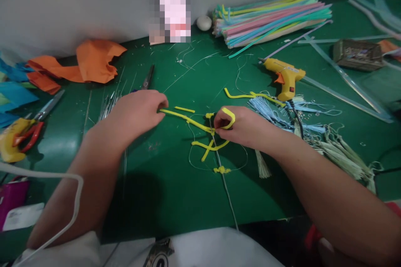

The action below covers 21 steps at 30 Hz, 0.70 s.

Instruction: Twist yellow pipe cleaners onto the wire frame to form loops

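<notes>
My left hand (150,106) pinches one end of a yellow pipe cleaner (188,120) that stretches across to my right hand (233,124). The fingers of my right hand are closed on its other part, near a thin stem, and a bent yellow end loops up over them. Below lie crossed yellow pipe cleaner pieces (208,147), a fine wire loop and a yellow knot (222,170) on the stem (228,196). A short yellow piece (184,109) rests just beyond the held strand.
A yellow glue gun (286,76) and blue tassels (263,108) lie right of my right hand. Behind is a bundle of coloured pipe cleaners (272,21). Dark scissors (148,77) sit beyond my left hand; red-and-yellow scissors (29,133) and orange paper (97,61) are at left.
</notes>
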Tool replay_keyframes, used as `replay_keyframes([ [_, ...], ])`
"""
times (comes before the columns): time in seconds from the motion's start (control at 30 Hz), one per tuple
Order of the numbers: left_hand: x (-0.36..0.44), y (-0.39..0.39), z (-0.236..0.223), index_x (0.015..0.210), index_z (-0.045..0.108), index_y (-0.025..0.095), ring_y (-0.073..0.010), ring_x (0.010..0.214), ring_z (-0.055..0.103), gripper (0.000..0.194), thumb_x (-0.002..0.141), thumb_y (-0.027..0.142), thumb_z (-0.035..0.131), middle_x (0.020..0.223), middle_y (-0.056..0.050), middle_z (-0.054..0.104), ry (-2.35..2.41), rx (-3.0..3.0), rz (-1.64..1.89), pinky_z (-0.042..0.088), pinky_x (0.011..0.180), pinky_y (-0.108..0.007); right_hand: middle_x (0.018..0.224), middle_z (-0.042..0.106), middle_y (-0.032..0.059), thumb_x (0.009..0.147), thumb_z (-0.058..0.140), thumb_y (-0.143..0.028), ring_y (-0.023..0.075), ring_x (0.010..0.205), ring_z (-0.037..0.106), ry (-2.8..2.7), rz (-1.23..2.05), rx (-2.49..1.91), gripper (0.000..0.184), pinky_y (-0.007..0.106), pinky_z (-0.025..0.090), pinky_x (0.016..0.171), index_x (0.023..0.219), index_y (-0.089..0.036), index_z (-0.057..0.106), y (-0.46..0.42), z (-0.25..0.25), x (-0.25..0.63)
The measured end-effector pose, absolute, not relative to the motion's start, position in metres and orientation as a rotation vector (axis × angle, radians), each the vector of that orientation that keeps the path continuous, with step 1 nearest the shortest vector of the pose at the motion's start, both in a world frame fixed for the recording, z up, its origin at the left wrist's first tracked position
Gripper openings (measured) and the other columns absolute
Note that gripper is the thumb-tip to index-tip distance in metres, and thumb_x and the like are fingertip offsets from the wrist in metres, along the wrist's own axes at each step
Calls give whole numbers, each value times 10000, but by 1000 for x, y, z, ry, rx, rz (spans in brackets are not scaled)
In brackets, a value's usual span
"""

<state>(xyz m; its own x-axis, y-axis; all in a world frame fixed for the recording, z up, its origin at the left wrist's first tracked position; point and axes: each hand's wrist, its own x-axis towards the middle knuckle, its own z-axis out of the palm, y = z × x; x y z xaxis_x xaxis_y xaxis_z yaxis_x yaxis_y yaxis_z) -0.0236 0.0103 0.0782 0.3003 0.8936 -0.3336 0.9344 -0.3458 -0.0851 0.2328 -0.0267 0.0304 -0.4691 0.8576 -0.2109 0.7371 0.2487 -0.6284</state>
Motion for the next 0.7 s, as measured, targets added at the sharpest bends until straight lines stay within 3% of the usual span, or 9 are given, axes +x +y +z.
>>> replay_keyframes([
  [0.1, -33, 15, 78, 980, 706, 232, -304, 858, 658, 249, 811, 341, 559, 1009, -93, 721, 1770, 2346, -605, 453, 674, -361, 879, 658, 58, 782, 630, -134, 184, 774, 598, -2337, 1015, -1509, 74, 300, 434, 646, 766, -198, 665, -26, 29, 233],
  [0.23, -30, 14, 74, 947, 718, 235, -269, 800, 660, 243, 823, 358, 549, 952, -83, 736, 1734, 2323, -514, 440, 649, -333, 852, 664, 46, 772, 633, -153, 174, 744, 603, -2317, 1039, -1507, 71, 293, 438, 628, 764, -206, 679, -26, 28, 234],
  [0.53, -32, 8, 78, 777, 777, 254, -156, 552, 606, 97, 763, 323, 709, 686, -9, 722, 1459, 2271, 345, 390, 497, -243, 781, 724, 14, 770, 681, -258, 161, 687, 658, -2009, 1224, -1505, 107, 305, 496, 653, 861, -215, 715, -24, 28, 238],
  [0.7, -22, 0, 81, 743, 770, 246, -120, 459, 543, 47, 743, 292, 776, 562, 11, 647, 1310, 2131, 544, 353, 423, -235, 779, 729, 13, 754, 712, -284, 162, 691, 661, -1889, 1296, -1461, 124, 307, 505, 646, 859, -220, 719, -25, 28, 238],
])
